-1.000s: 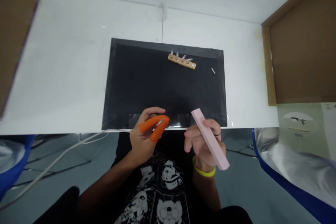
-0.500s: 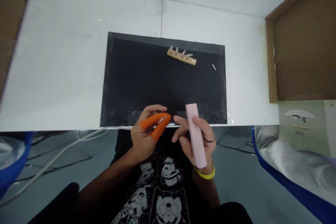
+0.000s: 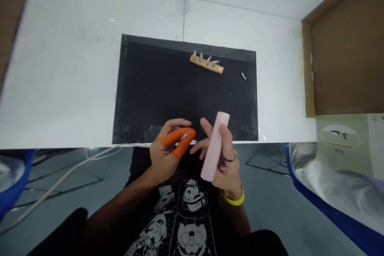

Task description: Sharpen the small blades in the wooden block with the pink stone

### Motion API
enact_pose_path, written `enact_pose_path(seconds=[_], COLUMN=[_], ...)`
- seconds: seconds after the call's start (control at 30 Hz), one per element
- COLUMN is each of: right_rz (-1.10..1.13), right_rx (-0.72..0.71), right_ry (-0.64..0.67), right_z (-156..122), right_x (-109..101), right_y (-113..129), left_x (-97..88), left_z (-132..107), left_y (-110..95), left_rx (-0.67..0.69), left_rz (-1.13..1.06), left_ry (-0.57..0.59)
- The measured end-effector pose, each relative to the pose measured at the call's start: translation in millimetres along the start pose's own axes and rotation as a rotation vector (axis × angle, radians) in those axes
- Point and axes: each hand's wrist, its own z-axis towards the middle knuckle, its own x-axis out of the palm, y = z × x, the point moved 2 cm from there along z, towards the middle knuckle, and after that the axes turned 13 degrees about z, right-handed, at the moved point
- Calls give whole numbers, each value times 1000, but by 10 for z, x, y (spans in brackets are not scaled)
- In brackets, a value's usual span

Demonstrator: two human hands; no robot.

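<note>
Your left hand point(image 3: 163, 154) pinched a small clear piece point(image 3: 185, 135) between 2 fingertips wearing orange covers point(image 3: 183, 145), above the near edge of the black mat point(image 3: 162, 84). Your right hand point(image 3: 226, 170), with a yellow band point(image 3: 235, 201) at its wrist, gripped a pink bar point(image 3: 214, 150) that slanted just beside the left hand, while some of its fingers reached out toward those covers without gripping anything. Farther off on the mat, a wooden strip point(image 3: 207, 64) carried 4 clear pegs point(image 3: 201, 57), and 1 tiny stick point(image 3: 243, 76) lay to its right.
</note>
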Motion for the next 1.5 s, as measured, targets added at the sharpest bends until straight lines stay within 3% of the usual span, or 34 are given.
enact_pose_path(seconds=[0.1,0.33,0.73,1.17,1.33,1.5], right_rz=[-30,11,-217,304,360,359], right_rx=[-5,77,-88,40,148,159], right_ry=[21,-81,-578,-691,-698,-664], right_z=[17,20,41,181,190,173], right_x=[0,-66,-238,-265,-266,-240], right_y=[7,-44,-6,-6,-21,-30], left_x=[2,-5,19,34,35,20], left_z=[3,5,5,23,31,34], left_y=[-1,34,36,52,38,29], left_rx=[-4,8,43,88,98,98], left_rz=[-8,9,79,92,86,106], left_ry=[4,2,27,39,29,31])
